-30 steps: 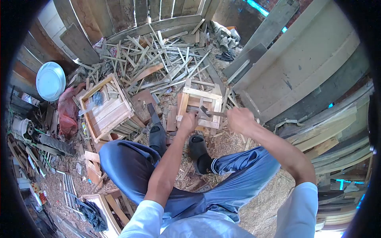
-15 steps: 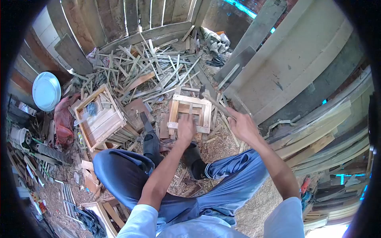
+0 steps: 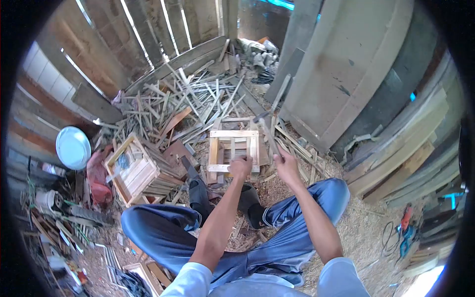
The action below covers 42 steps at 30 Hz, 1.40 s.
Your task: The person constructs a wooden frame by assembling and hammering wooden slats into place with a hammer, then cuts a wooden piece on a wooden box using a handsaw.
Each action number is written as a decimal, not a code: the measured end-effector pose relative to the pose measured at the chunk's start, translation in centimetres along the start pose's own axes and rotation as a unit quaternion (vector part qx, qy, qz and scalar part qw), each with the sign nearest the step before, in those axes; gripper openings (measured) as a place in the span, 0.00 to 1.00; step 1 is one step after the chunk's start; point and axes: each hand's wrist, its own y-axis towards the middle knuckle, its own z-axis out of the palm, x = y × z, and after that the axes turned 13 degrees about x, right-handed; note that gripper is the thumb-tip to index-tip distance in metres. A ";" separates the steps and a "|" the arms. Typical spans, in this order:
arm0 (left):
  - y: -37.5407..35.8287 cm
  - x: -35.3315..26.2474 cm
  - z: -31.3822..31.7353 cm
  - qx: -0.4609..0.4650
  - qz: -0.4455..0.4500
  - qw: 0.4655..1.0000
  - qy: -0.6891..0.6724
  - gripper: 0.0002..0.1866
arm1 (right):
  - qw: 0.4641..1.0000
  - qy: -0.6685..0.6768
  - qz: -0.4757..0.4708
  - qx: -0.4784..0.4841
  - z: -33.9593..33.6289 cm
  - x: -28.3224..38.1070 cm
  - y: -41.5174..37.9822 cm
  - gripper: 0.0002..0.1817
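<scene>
Your left hand [image 3: 241, 166] pinches something too small to tell on the near slat of the small pale slatted wooden crate [image 3: 233, 151], which sits on the floor. Your right hand [image 3: 286, 166] is closed around the wooden-handled hammer [image 3: 264, 129], its head raised toward 12 o'clock just beside the crate.

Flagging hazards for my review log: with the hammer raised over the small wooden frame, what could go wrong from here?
The left hand rests on the near rail of the wooden frame, so a strike from the hammer in the right hand might land on fingers. The frame sits on loose shavings and could shift under a blow. Feet in sandals lie close below, exposed to splinters.
</scene>
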 end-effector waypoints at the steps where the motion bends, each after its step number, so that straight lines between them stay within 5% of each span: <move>1: -0.2 0.0 -0.1 0.006 0.007 1.000 0.009 0.21 | 0.997 -0.008 0.065 0.030 -0.6 2.8 -1.0 0.24; 4: 0.1 0.5 0.5 0.034 0.009 0.998 -0.049 0.20 | 0.998 -0.056 -0.033 -0.019 0.6 1.4 -0.5 0.23; 9: 1.8 1.7 0.8 0.014 -0.026 0.999 -0.027 0.24 | 0.997 -0.039 -0.068 -0.010 0.9 1.6 -0.6 0.22; 20: 3.8 3.1 -0.1 0.055 0.050 0.997 -0.031 0.24 | 0.997 -0.074 -0.030 0.001 1.0 0.5 -0.2 0.22; 23: 3.1 2.6 -0.9 0.053 0.092 0.994 0.019 0.20 | 0.996 -0.073 0.043 0.035 0.5 1.6 -0.6 0.22; 25: 3.6 1.7 -1.0 0.086 0.120 0.979 0.138 0.16 | 0.996 -0.080 0.035 0.032 0.2 2.0 -0.9 0.22; 28: 4.2 1.7 -2.1 0.132 0.130 0.973 0.138 0.17 | 0.994 -0.097 0.037 0.019 0.3 1.0 -0.6 0.23; 33: 3.3 1.4 -2.2 0.109 0.039 0.993 0.018 0.21 | 0.994 -0.113 -0.001 0.000 0.4 0.0 -0.4 0.22; 35: 2.6 0.8 -2.6 0.134 0.007 0.991 0.023 0.21 | 0.992 -0.104 0.056 0.036 -0.1 1.4 -1.1 0.23; 42: 1.9 2.2 -1.7 0.059 0.097 0.990 0.086 0.21 | 0.994 -0.102 -0.020 0.022 0.4 -0.9 -0.9 0.22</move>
